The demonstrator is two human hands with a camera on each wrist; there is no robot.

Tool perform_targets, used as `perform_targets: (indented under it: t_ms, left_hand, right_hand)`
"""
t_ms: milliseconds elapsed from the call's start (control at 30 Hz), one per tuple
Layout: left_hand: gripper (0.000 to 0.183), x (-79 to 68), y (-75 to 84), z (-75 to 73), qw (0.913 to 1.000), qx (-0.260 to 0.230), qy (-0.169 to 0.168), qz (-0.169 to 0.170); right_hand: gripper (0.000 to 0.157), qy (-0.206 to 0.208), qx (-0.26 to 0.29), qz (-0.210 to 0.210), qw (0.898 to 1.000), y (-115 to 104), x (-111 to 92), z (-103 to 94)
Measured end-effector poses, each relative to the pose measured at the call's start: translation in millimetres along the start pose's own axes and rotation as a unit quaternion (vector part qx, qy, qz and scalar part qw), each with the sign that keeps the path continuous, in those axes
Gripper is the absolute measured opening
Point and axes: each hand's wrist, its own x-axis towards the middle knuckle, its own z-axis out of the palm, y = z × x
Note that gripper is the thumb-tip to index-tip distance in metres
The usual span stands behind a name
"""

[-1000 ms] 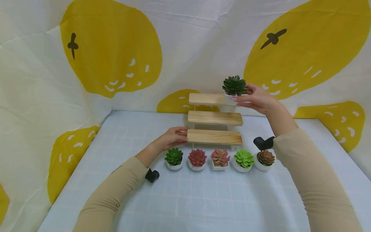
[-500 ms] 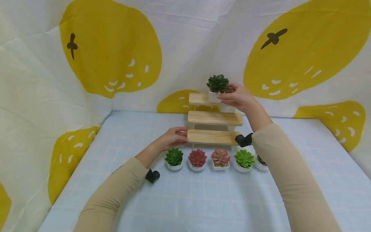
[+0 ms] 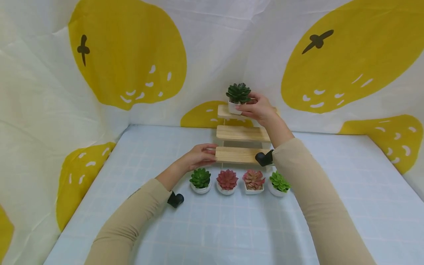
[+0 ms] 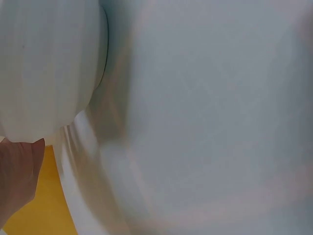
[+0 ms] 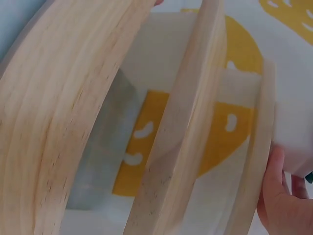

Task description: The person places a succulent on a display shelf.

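My right hand (image 3: 260, 109) pinches the white pot of a dark green potted succulent (image 3: 238, 92) at the left part of the top board of a three-step wooden stand (image 3: 243, 133). In the right wrist view, the pot (image 5: 294, 129) appears at that board, with thumb and fingers on it; whether its base touches the wood I cannot tell. My left hand (image 3: 198, 157) grips the left end of the lowest board. In the left wrist view, a white ribbed pot (image 4: 46, 63) looms close, above part of the hand (image 4: 18, 171).
In front of the stand, a green succulent (image 3: 200, 179), a dark red one (image 3: 227, 180), a pinkish one (image 3: 254, 181) and a light green one (image 3: 279, 183) stand in a row in white pots. Behind hangs a cloth (image 3: 215, 48) with yellow fruit prints.
My right hand has carried the dark green succulent leftward along the top board. The right sleeve now covers the brownish succulent at the row's right end. My left hand has stayed put.
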Motion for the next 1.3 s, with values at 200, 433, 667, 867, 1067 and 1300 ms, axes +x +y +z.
perform_targets:
  t_ms: [200,433,667,867,1067,1300]
  left_hand:
    - [0.055,0.4,0.7,0.8,1.0000,-0.001,0.000,-0.001]
    - [0.056,-0.4,1.6,2.1,1.0000,-0.002,0.000,-0.004]
    - [0.056,0.8,0.2,1.7,1.0000,-0.002,0.003,-0.007]
    - [0.056,1.4,-0.7,1.3,1.0000,-0.004,0.003,-0.007]
    - [0.056,1.3,-2.1,1.7,1.0000,-0.001,0.004,-0.004]
    - [0.055,1.3,-2.0,1.9,1.0000,-0.004,0.005,-0.005]
  right_hand:
    - [0.069,0.009,-0.041,-0.008,0.999,1.8,2.0,3.1]
    - [0.071,0.003,-0.032,-0.009,0.999,1.9,-0.3,0.4]
    - [0.071,-0.009,-0.033,-0.007,0.999,0.2,-6.7,-8.7]
    - [0.068,-0.014,-0.037,-0.007,0.999,-5.0,-16.1,-19.2]
    - [0.069,-0.016,-0.040,-0.010,0.999,-9.9,-28.0,-32.4]
    - [0.068,-0.012,-0.040,-0.024,0.999,-15.6,-43.0,-51.1]
